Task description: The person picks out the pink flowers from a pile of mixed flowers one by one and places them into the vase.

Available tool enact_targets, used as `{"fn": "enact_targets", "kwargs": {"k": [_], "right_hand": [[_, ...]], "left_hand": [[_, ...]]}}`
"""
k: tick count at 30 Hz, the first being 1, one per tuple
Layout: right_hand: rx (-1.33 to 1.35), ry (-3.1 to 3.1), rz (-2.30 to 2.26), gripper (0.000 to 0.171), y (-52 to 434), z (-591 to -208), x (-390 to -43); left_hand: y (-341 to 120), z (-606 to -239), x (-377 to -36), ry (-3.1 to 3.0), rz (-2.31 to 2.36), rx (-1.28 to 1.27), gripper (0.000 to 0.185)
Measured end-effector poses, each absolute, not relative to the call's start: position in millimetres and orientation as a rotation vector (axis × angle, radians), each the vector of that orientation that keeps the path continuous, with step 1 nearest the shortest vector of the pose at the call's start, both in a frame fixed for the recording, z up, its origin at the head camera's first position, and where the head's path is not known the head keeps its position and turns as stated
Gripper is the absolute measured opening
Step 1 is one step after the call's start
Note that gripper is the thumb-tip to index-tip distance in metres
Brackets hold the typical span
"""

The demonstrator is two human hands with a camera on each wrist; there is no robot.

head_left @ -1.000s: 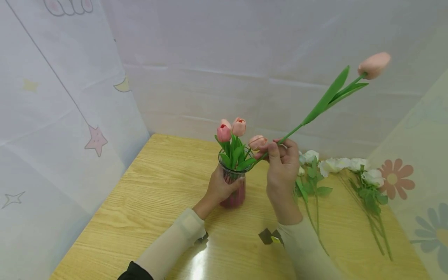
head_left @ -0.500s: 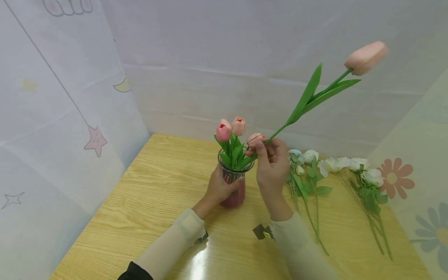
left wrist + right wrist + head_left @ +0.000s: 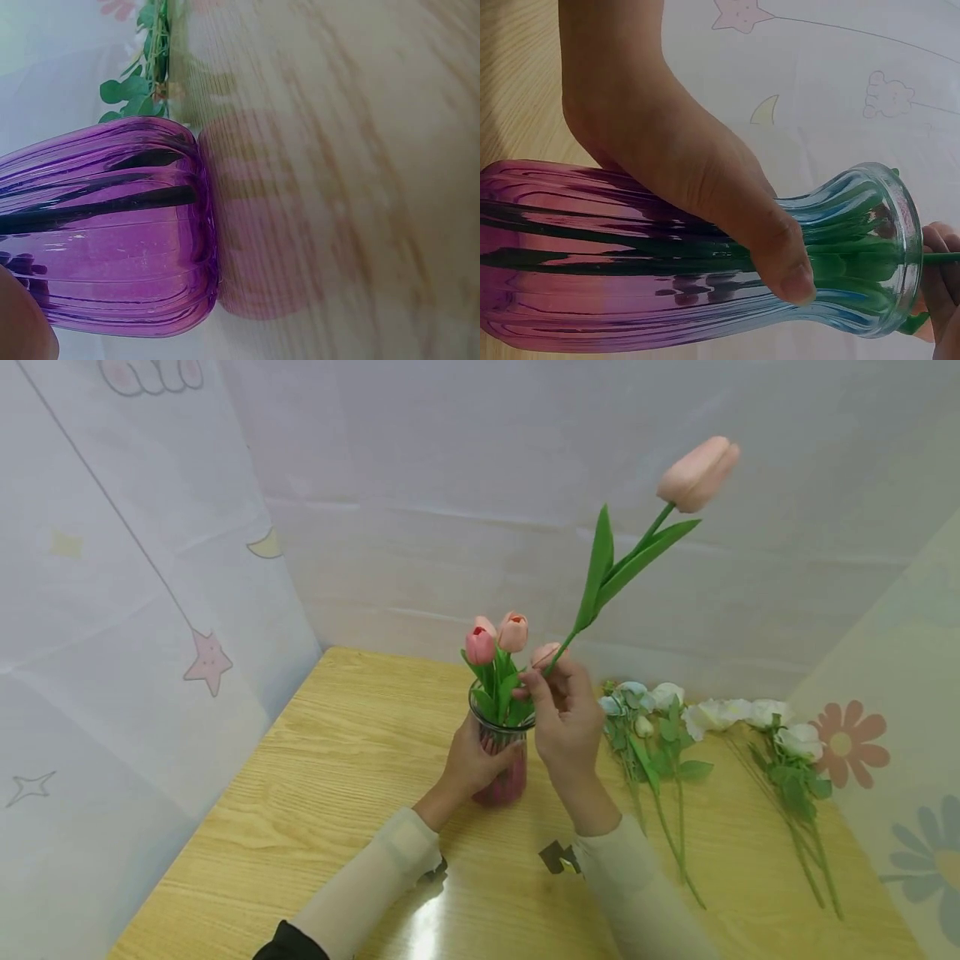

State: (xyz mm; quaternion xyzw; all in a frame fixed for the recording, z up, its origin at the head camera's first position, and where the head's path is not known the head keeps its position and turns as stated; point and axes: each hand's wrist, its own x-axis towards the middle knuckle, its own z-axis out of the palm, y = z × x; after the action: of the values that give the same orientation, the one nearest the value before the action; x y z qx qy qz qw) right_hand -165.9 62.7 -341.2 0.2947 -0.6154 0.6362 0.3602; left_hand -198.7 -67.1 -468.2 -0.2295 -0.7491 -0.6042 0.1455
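Note:
My left hand (image 3: 474, 760) grips a ribbed glass vase (image 3: 501, 789), pink-purple low down and bluish at the neck, standing on the table. In the right wrist view the thumb (image 3: 780, 262) lies across the vase. Several pink tulips stand in it, among them a darker pink tulip (image 3: 480, 646) and one leaning right (image 3: 547, 653). At the rim, my right hand (image 3: 568, 718) pinches the stem of another pale pink tulip (image 3: 697, 475), tilted up to the right. Its stem (image 3: 941, 257) meets the vase mouth; fingers and leaves hide its lower end.
White roses (image 3: 798, 741) and other pale flowers, one bluish (image 3: 633, 689), lie with green stems along the right of the wooden table (image 3: 315, 760). A printed cloth (image 3: 420, 568) hangs behind the table and at its sides.
My right hand has moved left to the vase rim with the tulip, which now stands more upright, its bloom further left. The left hand and vase stay in place.

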Motion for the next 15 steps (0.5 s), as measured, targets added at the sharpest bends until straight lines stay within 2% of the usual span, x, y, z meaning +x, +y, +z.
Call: {"fn": "enact_targets", "kwargs": {"k": [15], "right_hand": [[0.731,-1.811,1.501,0.016,65.1,-339.7,-164.6]], "left_hand": [[-69.1,-472.4,-201.8,-2.102,-1.708,-0.710,0.073]]}}
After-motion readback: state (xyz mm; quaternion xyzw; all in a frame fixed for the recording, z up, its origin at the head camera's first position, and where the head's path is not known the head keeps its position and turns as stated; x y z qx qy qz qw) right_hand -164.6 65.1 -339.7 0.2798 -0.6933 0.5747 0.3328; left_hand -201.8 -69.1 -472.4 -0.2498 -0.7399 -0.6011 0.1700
